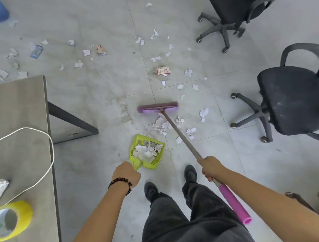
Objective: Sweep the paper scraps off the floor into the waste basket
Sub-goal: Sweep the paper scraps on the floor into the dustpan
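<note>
Between table edge (46, 109) and chairs (291, 97), open floor (93, 156) around broom (158, 107), scraps (160, 125), dustpan (135, 141)

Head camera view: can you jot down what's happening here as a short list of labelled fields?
Left hand: grips the green basket, low at the floor
Right hand: grips the broom handle
Broom head: on the floor just beyond a scrap pile
Basket contents: torn paper
Loose scraps: scattered widely, some near the office chair
</note>
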